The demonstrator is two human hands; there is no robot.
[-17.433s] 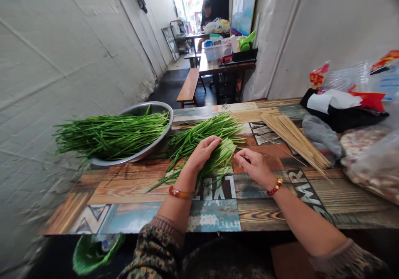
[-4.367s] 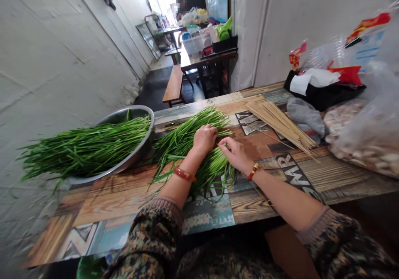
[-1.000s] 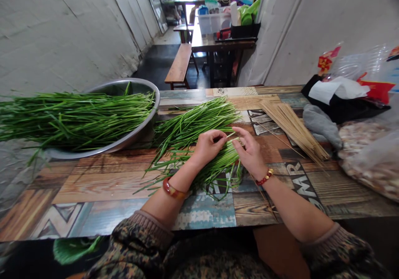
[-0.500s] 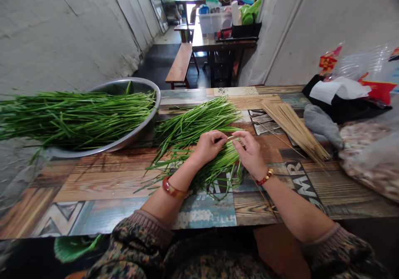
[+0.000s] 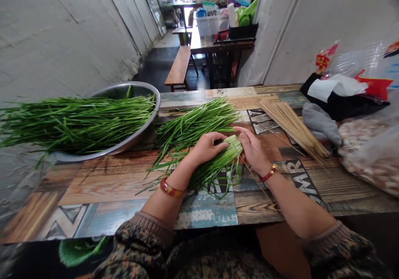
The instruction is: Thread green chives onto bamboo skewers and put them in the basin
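Observation:
My left hand [image 5: 210, 147] curls over a small bunch of garlic chives [image 5: 215, 167] on the table, its thumb in front and fingers behind near the pale stem ends. At those cut ends, my right hand [image 5: 252, 148] lies against the bunch with its fingers stretched out. Thin bamboo skewers stick out under the right wrist, partly hidden. Just beyond my hands is a second pile of chives [image 5: 199, 121], leaves toward the left.
On the left, a metal basin [image 5: 158, 104] holds many more chives. Bamboo skewers [image 5: 294, 129] lie fanned out on the patterned table [image 5: 106, 179], right of my hands. Plastic bags [image 5: 370, 146] crowd the right end. A bench [image 5: 180, 65] stands beyond.
My fingertips, pinched together above the stem ends before, have parted. The left hand has settled on the bunch; the right fingers have straightened beside its ends. The view has shifted slightly.

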